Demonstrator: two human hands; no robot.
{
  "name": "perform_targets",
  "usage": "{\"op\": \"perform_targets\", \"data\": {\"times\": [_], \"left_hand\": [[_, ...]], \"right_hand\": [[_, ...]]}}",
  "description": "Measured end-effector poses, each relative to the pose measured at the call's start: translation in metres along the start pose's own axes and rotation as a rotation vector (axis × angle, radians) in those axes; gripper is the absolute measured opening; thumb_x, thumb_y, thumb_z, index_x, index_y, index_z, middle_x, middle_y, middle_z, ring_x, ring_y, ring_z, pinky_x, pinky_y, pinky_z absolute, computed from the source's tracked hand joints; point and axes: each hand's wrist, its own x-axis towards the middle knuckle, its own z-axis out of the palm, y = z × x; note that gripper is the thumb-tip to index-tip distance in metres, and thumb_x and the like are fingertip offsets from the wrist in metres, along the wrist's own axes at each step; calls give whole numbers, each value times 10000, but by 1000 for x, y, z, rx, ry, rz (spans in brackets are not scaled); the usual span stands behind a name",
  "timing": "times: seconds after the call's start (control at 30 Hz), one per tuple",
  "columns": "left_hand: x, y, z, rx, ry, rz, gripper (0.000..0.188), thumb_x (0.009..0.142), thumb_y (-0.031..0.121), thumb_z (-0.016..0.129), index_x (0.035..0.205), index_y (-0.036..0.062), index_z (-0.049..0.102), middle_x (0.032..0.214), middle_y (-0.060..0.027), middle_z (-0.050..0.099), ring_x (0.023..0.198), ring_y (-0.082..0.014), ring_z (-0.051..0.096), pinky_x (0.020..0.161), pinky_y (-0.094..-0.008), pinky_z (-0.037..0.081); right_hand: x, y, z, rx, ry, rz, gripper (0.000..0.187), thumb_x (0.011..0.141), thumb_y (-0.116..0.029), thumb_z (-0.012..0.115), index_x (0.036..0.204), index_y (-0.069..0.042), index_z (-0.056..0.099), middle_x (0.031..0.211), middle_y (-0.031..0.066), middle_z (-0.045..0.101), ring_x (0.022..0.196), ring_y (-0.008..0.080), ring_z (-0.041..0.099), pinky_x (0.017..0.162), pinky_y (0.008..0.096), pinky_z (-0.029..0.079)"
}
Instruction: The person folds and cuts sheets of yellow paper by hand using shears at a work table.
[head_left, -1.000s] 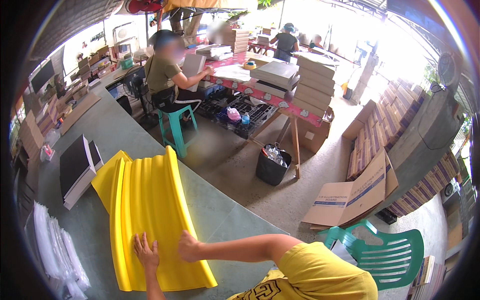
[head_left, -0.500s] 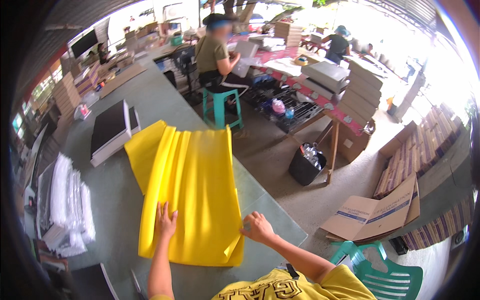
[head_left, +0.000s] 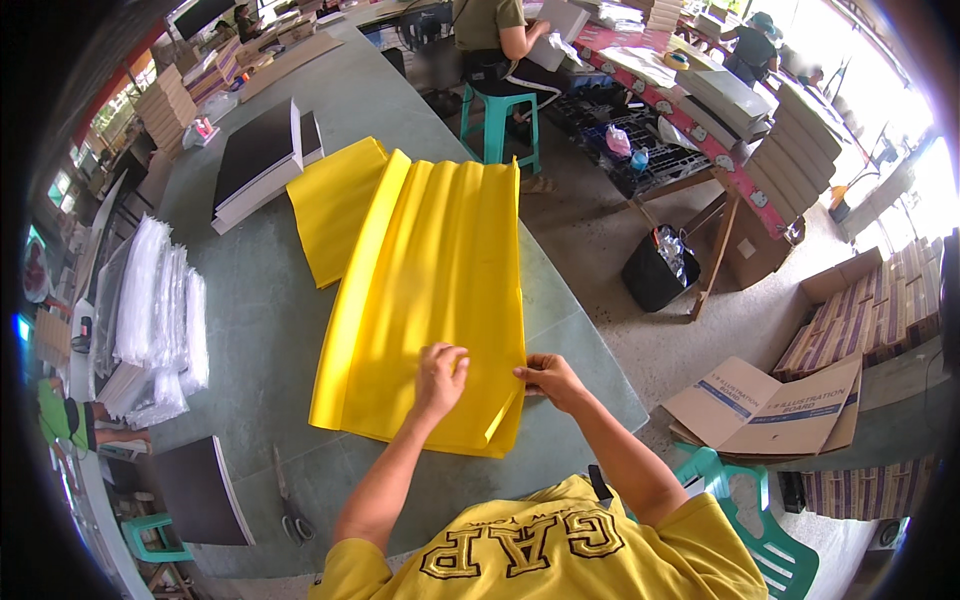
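A large, wavy yellow sheet (head_left: 430, 260) lies on the grey-green table, with a lengthwise fold along its left side and a small flap turned up at its near right corner. My right hand (head_left: 555, 381) pinches the sheet's right edge between thumb and fingers. Over the near part of the sheet is my left hand (head_left: 440, 382), its fingers loosely curled and nothing visible in them. I cannot tell whether it touches the surface. Another yellow piece (head_left: 335, 210) sticks out beyond the far left side, partly under the big sheet.
Black-covered boards (head_left: 258, 150) lie beyond the sheet, and another black board (head_left: 200, 495) is near left beside scissors (head_left: 290, 510). Clear plastic-wrapped stacks (head_left: 155, 300) stand at the left. A co-worker sits on a green stool (head_left: 497, 125); flattened cardboard (head_left: 770, 405) lies at the right.
My left hand has lifted from flat on the sheet's left part and moved right, its fingers now curled. My right hand stays at the right edge. The view has tilted down.
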Motion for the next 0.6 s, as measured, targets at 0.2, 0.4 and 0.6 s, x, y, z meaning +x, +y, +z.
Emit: {"op": "perform_targets", "data": {"times": [0.2,0.4,0.6], "left_hand": [[28,49,30,-158,-169,-221,481,714,447,656,748,-22,557,689,-160,585,623,-303,577,570,-379,460],[36,29,47,-373,-234,-429,383,737,345,655,685,-17,540,601,-114,562,547,-215,535,525,-340,425],[39,17,38,-668,-328,-564,257,832,241,590,722,9,605,599,19,515,548,-58,393,496,-243,328]], "right_hand": [[-8,-8,7,64,-83,-37,338,774,-175,673,1030,18,567,904,44,601,789,120,590,716,260,522],[-2,-8,9,23,-40,16,363,790,-204,656,1064,8,550,891,48,612,771,122,601,718,270,522],[10,-29,20,-101,75,-56,405,765,-241,687,1024,46,569,830,71,619,709,115,609,658,243,525]]}}
